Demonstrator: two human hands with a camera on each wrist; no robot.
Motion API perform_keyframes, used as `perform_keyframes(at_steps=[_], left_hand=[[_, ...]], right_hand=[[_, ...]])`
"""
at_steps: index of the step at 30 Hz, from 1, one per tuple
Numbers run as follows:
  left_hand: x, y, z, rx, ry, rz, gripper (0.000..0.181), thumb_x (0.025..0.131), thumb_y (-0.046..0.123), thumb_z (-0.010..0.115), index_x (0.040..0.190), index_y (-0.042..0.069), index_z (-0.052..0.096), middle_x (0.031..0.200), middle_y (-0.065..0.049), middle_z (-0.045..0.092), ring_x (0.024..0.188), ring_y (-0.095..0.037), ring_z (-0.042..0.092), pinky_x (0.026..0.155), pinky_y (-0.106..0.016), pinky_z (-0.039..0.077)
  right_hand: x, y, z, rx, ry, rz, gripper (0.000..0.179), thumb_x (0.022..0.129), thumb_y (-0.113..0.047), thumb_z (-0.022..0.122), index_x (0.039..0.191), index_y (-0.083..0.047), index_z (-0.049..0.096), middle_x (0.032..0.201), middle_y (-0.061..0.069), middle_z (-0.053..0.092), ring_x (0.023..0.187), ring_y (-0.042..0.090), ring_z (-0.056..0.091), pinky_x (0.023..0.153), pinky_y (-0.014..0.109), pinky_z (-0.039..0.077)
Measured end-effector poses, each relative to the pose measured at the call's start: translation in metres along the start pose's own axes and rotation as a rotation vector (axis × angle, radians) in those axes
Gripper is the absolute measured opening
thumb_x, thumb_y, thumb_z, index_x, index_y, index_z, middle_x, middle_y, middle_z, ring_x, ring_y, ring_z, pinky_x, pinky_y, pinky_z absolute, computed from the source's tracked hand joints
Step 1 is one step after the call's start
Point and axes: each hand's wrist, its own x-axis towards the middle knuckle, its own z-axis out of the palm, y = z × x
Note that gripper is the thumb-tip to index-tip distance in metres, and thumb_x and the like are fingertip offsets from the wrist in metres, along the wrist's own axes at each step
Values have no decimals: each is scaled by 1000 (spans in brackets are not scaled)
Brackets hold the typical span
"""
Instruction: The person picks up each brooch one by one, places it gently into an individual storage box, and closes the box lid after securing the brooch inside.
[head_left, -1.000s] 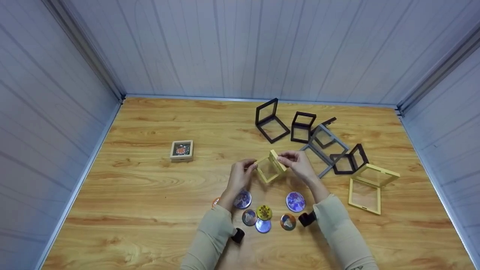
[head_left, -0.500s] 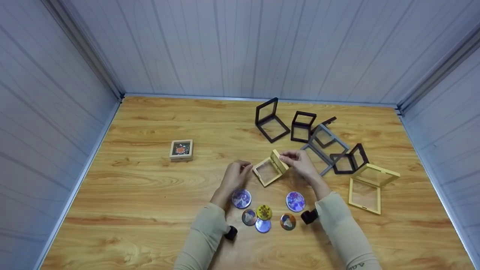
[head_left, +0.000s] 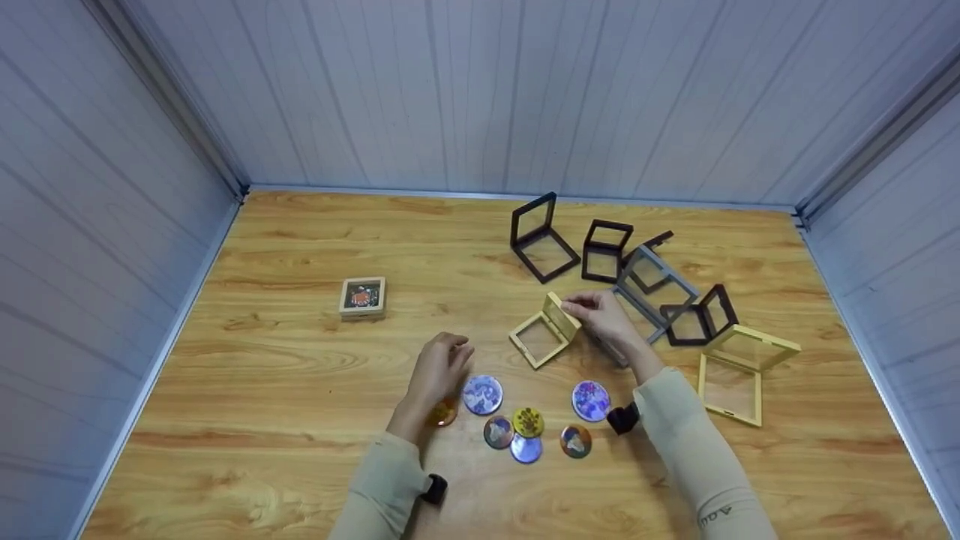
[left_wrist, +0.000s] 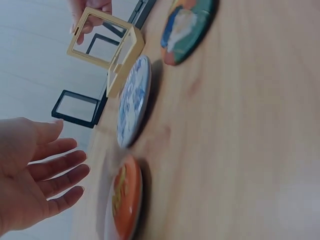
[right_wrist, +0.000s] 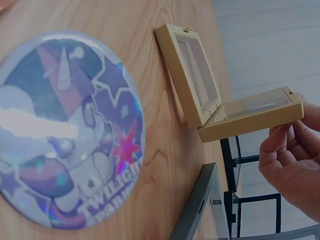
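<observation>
With thumb and fingers, my right hand (head_left: 604, 319) pinches the raised lid of a small yellow hinged display frame (head_left: 562, 318). Its lower half lies on or close to the table, and its clear window holds no badge. My left hand (head_left: 435, 367) hovers with loosely extended fingers, holding nothing, above an orange button badge (head_left: 444, 413). Beside that lies a blue-and-white badge (head_left: 482, 395). In the right wrist view a purple unicorn badge (right_wrist: 70, 130) lies large in front. A yellow badge (head_left: 528, 422) overlaps a pale violet one (head_left: 526, 450).
Cream frames (head_left: 362, 313), seemingly stacked, sit at the left with a picture inside. Standing open at the back right are dark frames (head_left: 561, 271), a grey frame (head_left: 641, 308) and a larger yellow frame (head_left: 758, 394). Two orange-green badges, one (head_left: 576, 442) at right, lie near the front.
My left hand has let go of the small yellow frame and moved left and toward me, over the orange badge. The frame's lower half has come down; my right hand still holds its lid.
</observation>
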Motion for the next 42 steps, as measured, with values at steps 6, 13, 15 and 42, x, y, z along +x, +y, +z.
perform_keyframes(at_steps=[6, 13, 15, 42], left_hand=[[-17, -7, -10, 79, 25, 36, 24, 86, 14, 58, 100, -4, 61, 93, -12, 58, 90, -26, 56, 81, -38, 44], [-39, -14, -17, 173, 23, 68, 32, 82, 17, 62, 104, -6, 59, 98, -15, 57, 94, -30, 53, 83, -42, 43], [-46, -15, -18, 200, 2, 69, 38, 80, 20, 66, 106, -6, 58, 99, -16, 55, 93, -30, 53, 82, -42, 43], [-72, -20, -14, 266, -27, 97, 39, 62, 12, 79, 91, -5, 59, 85, -7, 46, 77, -21, 48, 70, -37, 45]], right_hand=[[4, -1, -4, -65, 4, -14, 31, 86, -13, 57, 106, 11, 57, 93, 10, 61, 80, 14, 55, 66, 22, 46], [8, 1, -5, -158, 8, -34, 30, 87, -15, 56, 105, 10, 59, 90, 10, 62, 73, 10, 54, 59, 26, 45], [10, 1, -5, -170, 4, -26, 30, 87, -14, 55, 105, 9, 59, 88, 9, 62, 70, 10, 53, 58, 26, 45], [5, -16, -5, -200, 25, -154, 24, 87, -8, 55, 101, 11, 60, 95, 22, 60, 84, 26, 55, 68, 22, 42]])
